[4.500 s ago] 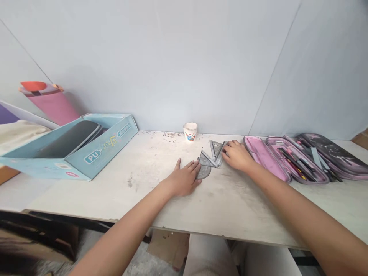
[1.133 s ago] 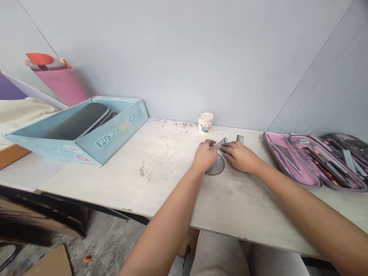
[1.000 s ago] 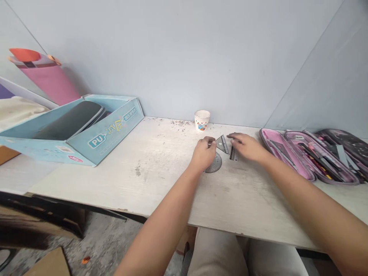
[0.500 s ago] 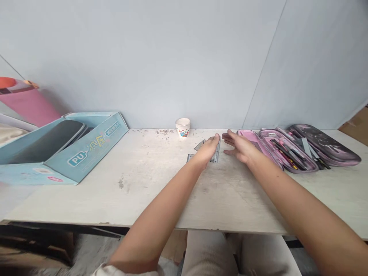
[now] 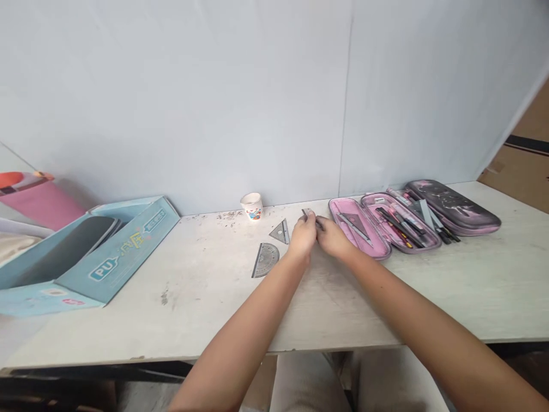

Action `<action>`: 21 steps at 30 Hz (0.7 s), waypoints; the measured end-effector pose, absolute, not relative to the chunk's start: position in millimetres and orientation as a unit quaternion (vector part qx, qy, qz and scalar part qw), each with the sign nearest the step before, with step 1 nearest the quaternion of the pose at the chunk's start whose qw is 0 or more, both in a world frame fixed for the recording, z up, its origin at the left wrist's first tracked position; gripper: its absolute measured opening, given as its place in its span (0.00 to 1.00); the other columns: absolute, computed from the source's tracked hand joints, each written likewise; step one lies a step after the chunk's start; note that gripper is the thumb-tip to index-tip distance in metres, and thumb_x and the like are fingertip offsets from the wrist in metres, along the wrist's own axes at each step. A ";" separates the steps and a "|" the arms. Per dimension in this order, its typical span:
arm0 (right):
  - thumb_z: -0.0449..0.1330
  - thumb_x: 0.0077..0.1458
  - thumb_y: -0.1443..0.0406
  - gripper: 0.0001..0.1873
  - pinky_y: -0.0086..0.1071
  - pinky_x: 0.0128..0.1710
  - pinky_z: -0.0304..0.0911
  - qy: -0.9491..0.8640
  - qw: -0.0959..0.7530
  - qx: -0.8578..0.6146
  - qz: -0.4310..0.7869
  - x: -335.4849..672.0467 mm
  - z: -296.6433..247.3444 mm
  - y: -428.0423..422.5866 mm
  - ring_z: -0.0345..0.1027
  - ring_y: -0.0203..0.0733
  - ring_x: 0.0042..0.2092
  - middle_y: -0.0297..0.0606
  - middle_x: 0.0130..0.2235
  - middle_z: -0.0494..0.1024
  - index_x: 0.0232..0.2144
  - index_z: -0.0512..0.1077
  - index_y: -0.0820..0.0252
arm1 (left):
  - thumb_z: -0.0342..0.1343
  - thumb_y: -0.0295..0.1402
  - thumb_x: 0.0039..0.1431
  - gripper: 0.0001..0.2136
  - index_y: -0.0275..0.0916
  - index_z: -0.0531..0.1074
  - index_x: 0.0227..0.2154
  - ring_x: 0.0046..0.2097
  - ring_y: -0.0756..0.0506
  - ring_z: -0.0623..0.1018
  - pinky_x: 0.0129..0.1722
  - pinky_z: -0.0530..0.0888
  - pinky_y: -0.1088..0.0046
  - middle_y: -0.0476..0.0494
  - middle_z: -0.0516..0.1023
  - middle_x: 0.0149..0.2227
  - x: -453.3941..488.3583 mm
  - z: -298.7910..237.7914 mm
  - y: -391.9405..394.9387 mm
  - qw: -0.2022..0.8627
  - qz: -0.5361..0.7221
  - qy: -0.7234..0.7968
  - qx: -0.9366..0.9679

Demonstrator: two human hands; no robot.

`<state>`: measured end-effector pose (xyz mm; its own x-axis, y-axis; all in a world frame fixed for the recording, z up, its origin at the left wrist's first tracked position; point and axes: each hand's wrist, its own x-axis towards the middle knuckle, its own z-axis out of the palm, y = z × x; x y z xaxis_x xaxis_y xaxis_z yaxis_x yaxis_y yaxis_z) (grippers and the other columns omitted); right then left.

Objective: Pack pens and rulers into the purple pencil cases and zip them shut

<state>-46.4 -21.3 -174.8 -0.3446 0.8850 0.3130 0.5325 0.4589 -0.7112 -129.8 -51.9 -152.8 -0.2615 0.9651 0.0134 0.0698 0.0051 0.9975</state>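
On the tabletop [image 5: 193, 320], left to right: one blue cardboard box [image 5: 115, 254], one paper cup [image 5: 251, 206], one protractor [image 5: 266, 260], and one triangular set square [image 5: 280, 232] just beside it. The left hand's [image 5: 302, 237] fingers [image 5: 307, 222] pinch narrowly on one slim ruler [image 5: 306, 213]. The right hand's [image 5: 332, 239] fingers [image 5: 321, 224] close narrowly beside it; whether they grip it is unclear. Last comes one open, pink-lined pencil case [image 5: 358, 243] with three sections.

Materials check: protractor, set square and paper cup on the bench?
The protractor looks like smoky grey, see-through plastic with a slight gloss. The set square looks like the same tinted plastic, though the look alone can't rule out acrylic. The cup looks like matt, printed paper, with a thin rolled rim.
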 end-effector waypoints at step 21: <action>0.46 0.53 0.72 0.19 0.38 0.52 0.53 -0.823 0.292 -0.480 0.086 53.6 -192.9 -14.2 0.60 0.47 0.51 0.49 0.46 0.72 0.43 0.71 0.67 | 0.43 0.46 0.59 0.25 0.38 0.60 0.55 0.59 0.43 0.62 0.57 0.59 0.66 0.40 0.61 0.59 -83.3 -124.4 -58.5 0.345 0.392 0.593 0.613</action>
<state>53.6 -14.2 -192.9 -0.3679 0.8402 0.3984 0.7403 0.5239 -0.4212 -83.3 -58.5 -124.4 -0.0098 0.9973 0.0724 0.4566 -0.0599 0.8877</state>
